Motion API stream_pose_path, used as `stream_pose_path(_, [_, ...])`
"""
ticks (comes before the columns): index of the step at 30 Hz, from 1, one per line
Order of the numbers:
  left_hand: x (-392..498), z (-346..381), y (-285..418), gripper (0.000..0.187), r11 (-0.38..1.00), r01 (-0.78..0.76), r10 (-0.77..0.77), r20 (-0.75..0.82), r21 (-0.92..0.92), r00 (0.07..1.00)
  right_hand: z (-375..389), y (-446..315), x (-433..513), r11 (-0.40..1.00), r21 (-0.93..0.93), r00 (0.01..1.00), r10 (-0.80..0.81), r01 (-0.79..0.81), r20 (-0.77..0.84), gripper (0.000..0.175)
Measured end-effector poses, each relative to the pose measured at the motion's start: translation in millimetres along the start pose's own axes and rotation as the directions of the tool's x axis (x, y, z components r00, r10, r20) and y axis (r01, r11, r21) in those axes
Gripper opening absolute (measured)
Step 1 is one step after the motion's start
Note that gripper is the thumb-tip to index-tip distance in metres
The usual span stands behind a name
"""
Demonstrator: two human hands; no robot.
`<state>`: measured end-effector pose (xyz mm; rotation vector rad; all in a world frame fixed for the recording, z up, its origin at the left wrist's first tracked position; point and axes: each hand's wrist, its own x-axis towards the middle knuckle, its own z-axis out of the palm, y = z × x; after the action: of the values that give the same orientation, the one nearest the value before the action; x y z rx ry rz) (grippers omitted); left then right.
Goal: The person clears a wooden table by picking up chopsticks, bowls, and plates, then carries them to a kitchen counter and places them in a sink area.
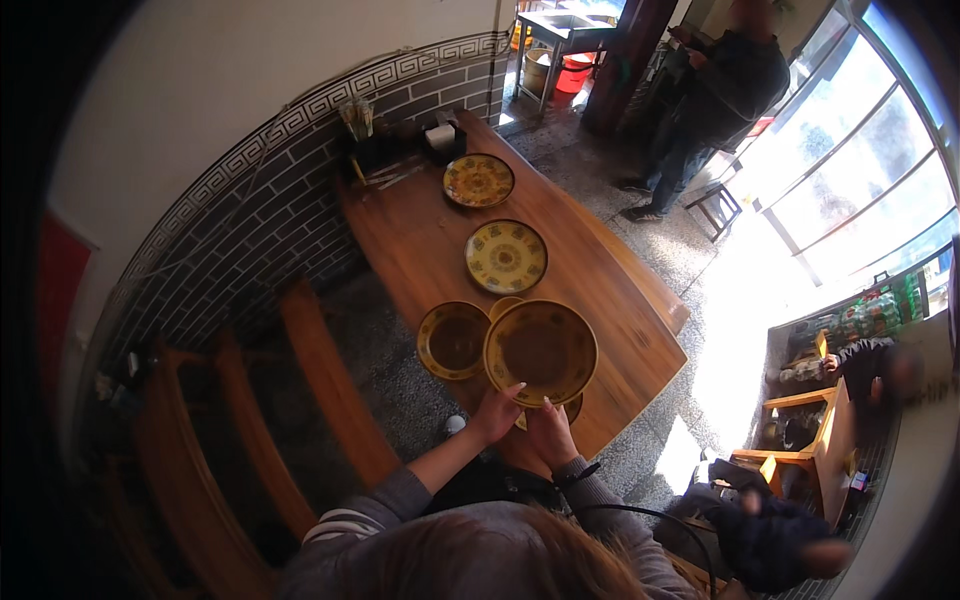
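With my left hand [501, 412] and my right hand [551, 431] I grip the near rim of a yellow-brown patterned round dish [541, 351], thumbs on its edge. It overlaps part of a similar dish [451, 340] on its left and a smaller yellow dish [505, 305] behind it. Another dish [574, 409] shows partly beneath it, beside my right hand. Farther along the wooden table [600, 315] lie a yellow patterned plate [506, 256] and an orange-yellow patterned plate [478, 181]. My fingers under the held dish are hidden.
At the table's far end stand a napkin holder [442, 139] and a container of sticks [357, 120] by the brick wall. Wooden benches [337, 382] are on the left, another bench [660, 289] on the right. A person [712, 97] stands beyond; others sit at the lower right.
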<state>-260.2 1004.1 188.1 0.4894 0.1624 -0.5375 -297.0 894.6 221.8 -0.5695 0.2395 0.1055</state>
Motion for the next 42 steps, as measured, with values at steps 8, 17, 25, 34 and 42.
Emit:
stream_pose_path(8, [-1.0,-14.3,4.5,0.058,0.900,0.032,-0.037,0.004,0.435,0.999,-31.6,-9.0,16.3,0.989,-0.141,0.998,0.042,-0.048,-0.043,0.043])
stream_pose_path(17, [-26.0,-64.7,11.7,0.063,0.916,0.112,-0.143,0.052,0.385,0.988,-55.5,-4.4,41.6,0.963,-0.137,0.973,0.228,-0.231,-0.035,0.040])
stream_pose_path(25, [-24.8,-84.5,17.8,0.052,0.986,0.044,-0.028,-0.102,0.163,0.994,-58.9,29.8,64.2,0.951,-0.148,0.963,0.268,-0.270,-0.036,0.039])
stream_pose_path(34, [-12.6,-96.6,9.8,0.053,0.985,-0.009,-0.009,-0.107,-0.172,0.994,-28.5,30.9,87.4,0.821,-0.483,0.952,0.251,-0.304,-0.173,0.034])
stream_pose_path(42, [-7.1,-95.8,11.7,0.058,0.952,0.015,-0.049,-0.107,-0.305,0.993,-9.5,36.4,103.1,0.767,-0.561,0.949,0.228,-0.313,-0.218,0.033])
